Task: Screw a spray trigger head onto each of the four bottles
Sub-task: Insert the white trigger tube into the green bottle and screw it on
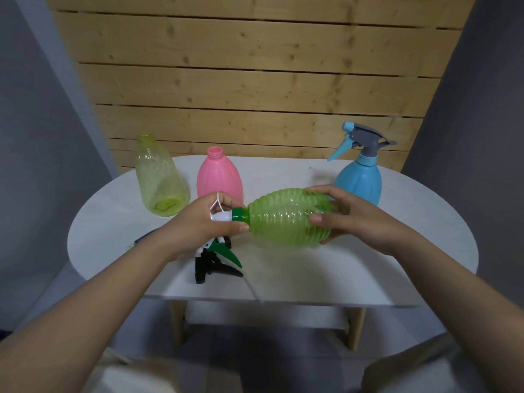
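I hold a ribbed green bottle (286, 217) sideways above the white table (382, 251), its neck pointing left. My right hand (348, 219) grips its body near the base. My left hand (209, 219) is closed around a white spray head with a green collar (236, 215) sitting at the bottle's neck; most of that head is hidden in my palm. A blue bottle (358, 180) with a grey and blue trigger head (360, 140) stands at the back right. A pink bottle (218, 177) and a pale yellow-green bottle (160, 180) stand open-necked at the back left.
Loose trigger heads in black, green and white (215, 258) lie on the table just under my left wrist, near the front edge. A wooden slat wall stands behind the table. A dark thin object (147, 236) lies at the table's left edge.
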A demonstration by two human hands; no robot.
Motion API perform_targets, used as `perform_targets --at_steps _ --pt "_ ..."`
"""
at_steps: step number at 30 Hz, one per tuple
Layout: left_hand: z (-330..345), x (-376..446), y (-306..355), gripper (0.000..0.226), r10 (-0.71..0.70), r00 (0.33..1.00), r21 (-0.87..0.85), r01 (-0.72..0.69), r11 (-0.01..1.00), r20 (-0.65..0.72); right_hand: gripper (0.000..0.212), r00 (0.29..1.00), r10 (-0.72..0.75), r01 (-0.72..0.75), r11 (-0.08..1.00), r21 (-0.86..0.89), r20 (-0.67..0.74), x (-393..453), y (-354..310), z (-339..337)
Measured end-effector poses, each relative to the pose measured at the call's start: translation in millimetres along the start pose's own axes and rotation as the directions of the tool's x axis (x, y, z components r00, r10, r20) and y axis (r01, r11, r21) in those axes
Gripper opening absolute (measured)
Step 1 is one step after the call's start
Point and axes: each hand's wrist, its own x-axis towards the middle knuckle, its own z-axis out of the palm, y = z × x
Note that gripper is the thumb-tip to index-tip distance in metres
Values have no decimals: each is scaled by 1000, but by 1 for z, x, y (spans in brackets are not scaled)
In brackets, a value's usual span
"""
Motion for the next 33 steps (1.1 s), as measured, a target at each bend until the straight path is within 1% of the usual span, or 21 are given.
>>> perform_targets --at_steps 3,4,7,11,14,17,20,23,27,29,31,33 --pt "0 -2 2 28 4 1000 11 -4 1000 28 63 999 40 -41 999 -30 -35 2 1 -1" --pt "1 -3 3 28 8 999 8 -8 1000 32 64 998 43 -45 998 -40 -42 2 1 -1" --pt "1 -5 7 26 21 1000 -18 -21 1000 13 54 1000 8 -8 1000 -7 -21 1 2 -1" --pt "-1 -5 9 28 3 1000 -39 -3 999 -4 61 998 -54 55 998 25 -30 -2 0 2" --pt "-1 -7 11 30 9 1000 -31 -9 999 -7 55 998 -45 48 997 65 -47 0 0 3" --pt "-1 -9 16 28 61 998 -25 -61 998 -1 57 997 -38 42 997 67 -64 3 3 5" --pt "-2 -10 16 24 122 993 -4 -122 993 2 55 998 -9 15 997 79 -69 5 4 9" --pt "-4 -10 14 24 151 989 1 -151 989 -3 49 997 17 -12 997 74 -74 6 4 11" --pt "-6 -8 9 25 203 979 29 -203 979 -9 55 996 43 -37 997 67 -83 5 -1 12" --pt "-7 -8 8 26 215 977 39 -215 976 -3 55 997 50 -46 997 69 -56 3 -2 12" --pt "-8 -8 7 28 214 977 24 -214 976 -4 50 999 46 -46 998 44 -16 0 -3 11" --pt "-9 -8 8 31 206 978 27 -206 978 -9 39 1000 21 -21 999 -28 -7 -2 -5 8"
